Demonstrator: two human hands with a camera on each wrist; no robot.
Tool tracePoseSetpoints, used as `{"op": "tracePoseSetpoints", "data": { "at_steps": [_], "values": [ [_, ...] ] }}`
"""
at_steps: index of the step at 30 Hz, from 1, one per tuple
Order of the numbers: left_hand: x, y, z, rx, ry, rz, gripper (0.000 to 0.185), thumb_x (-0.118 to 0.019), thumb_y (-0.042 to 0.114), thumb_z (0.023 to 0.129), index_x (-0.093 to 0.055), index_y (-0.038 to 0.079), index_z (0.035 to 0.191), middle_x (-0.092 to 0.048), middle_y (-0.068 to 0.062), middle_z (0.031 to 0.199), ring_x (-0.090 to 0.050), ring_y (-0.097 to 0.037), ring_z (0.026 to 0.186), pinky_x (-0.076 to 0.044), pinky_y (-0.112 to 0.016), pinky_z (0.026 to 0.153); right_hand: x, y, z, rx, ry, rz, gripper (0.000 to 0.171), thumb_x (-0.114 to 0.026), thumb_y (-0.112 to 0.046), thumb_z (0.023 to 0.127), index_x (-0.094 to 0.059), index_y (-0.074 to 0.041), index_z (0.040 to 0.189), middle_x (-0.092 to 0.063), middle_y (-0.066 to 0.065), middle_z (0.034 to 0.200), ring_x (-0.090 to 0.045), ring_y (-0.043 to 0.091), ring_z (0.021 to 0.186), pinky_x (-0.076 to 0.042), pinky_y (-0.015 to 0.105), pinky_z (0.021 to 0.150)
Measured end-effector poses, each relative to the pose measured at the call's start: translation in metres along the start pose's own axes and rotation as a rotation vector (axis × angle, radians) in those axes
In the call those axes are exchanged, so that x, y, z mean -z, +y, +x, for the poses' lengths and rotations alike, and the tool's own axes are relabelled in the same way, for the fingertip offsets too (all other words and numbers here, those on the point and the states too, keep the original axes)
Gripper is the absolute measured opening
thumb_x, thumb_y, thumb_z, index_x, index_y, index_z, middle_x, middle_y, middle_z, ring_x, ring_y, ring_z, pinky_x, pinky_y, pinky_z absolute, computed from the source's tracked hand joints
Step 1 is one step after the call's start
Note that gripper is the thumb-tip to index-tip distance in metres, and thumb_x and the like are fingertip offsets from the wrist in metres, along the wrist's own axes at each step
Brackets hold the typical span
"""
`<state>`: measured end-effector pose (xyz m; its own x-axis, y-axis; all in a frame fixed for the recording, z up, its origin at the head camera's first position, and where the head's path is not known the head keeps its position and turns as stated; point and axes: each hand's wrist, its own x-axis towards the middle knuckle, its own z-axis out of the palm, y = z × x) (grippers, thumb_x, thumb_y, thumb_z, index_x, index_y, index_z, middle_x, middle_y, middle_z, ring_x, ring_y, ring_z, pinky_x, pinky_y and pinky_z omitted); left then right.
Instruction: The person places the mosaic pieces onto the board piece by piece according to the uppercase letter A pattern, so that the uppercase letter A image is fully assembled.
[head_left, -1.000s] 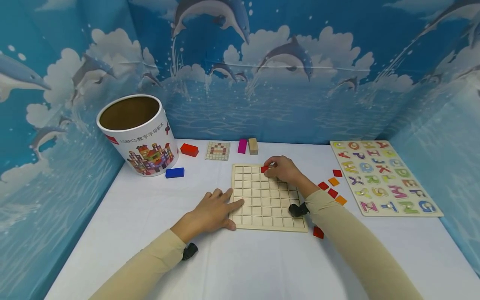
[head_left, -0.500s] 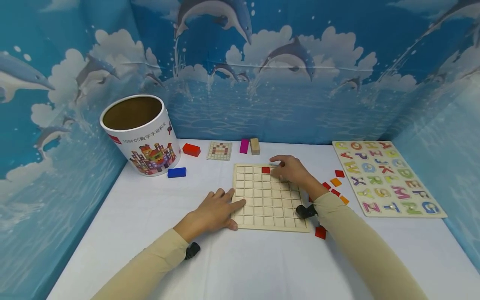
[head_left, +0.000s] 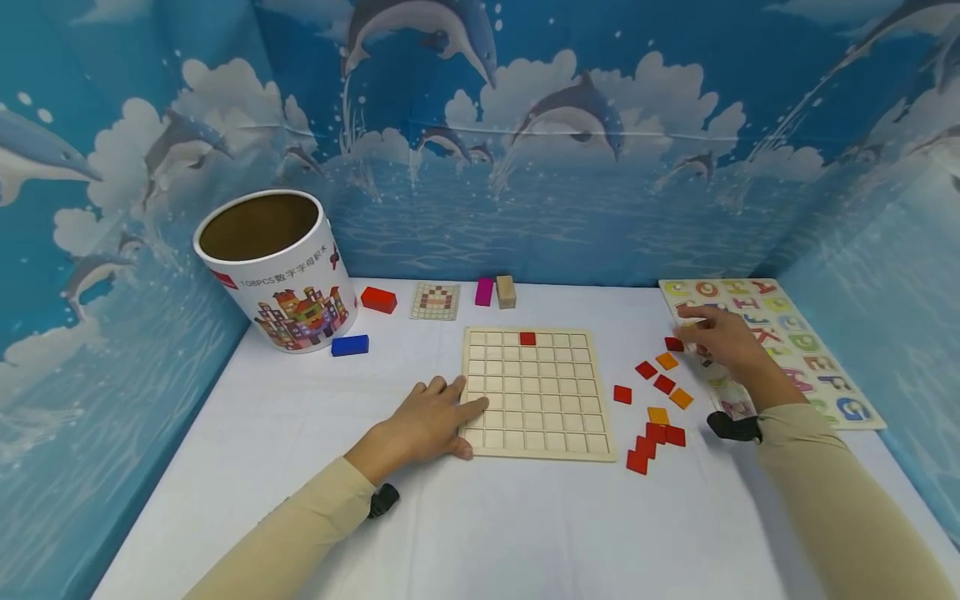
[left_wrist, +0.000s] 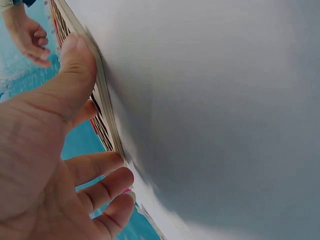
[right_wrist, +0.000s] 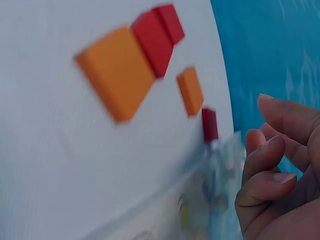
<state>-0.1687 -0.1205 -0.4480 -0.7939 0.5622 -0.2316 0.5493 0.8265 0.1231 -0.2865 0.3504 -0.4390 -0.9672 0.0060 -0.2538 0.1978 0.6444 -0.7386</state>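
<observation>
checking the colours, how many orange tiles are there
3, all right of the grid: the farthest tile, closest to the right hand; the middle tile, furthest right; the nearest tile, beside a red cluster. The right hand may hide others.

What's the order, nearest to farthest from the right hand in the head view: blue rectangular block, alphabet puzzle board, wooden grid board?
1. Alphabet puzzle board: right, partly covered.
2. Wooden grid board: centre.
3. Blue rectangular block: left side.

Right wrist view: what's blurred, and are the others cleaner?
Right wrist: nearest orange tile and letter board blurred, right hand clearer; head: sharper, grid board evenly lit; left wrist: left hand fairly clear, soft shadow beside the grid board.
</observation>
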Motion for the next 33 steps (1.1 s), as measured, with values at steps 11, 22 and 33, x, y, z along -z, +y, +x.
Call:
{"op": "tracePoseSetpoints", "data": {
  "at_steps": [11, 22, 33],
  "values": [
    [0.001, -0.001, 0.0, -0.009, 0.003, -0.016, 0.082, -0.074, 0.053, 0.086, -0.042, 0.03, 0.157, -0.034, -0.018, 0.163, -0.04, -0.035, 0.136, -0.037, -0.052, 0.104, 0.004, 0.017, 0.007, -0.055, -0.066, -0.107, 0.059, -0.061, -0.039, 0.102, -0.049, -0.003, 0.146, -0.046, 0.028, 0.136, -0.046, 0.04, 0.111, -0.048, 0.04, 0.081],
    [0.001, -0.001, 0.0, -0.016, 0.011, -0.012, 0.082, -0.075, 0.053, 0.085, -0.043, 0.029, 0.157, -0.035, -0.019, 0.162, -0.04, -0.036, 0.138, -0.037, -0.052, 0.104, -0.013, 0.005, 0.01, -0.024, 0.017, -0.261, 0.032, -0.068, -0.024, 0.099, -0.062, 0.002, 0.118, -0.057, 0.027, 0.117, -0.049, 0.039, 0.104, -0.044, 0.046, 0.083],
    [0.0, 0.0, -0.002, -0.016, 0.012, -0.003, 0.082, -0.074, 0.053, 0.086, -0.043, 0.029, 0.157, -0.035, -0.018, 0.162, -0.04, -0.035, 0.136, -0.038, -0.05, 0.103, -0.018, -0.005, 0.016, -0.092, 0.01, -0.132, 0.036, -0.062, -0.035, 0.102, -0.051, -0.003, 0.113, -0.051, 0.018, 0.109, -0.046, 0.034, 0.099, -0.039, 0.041, 0.078]
  ]
}}
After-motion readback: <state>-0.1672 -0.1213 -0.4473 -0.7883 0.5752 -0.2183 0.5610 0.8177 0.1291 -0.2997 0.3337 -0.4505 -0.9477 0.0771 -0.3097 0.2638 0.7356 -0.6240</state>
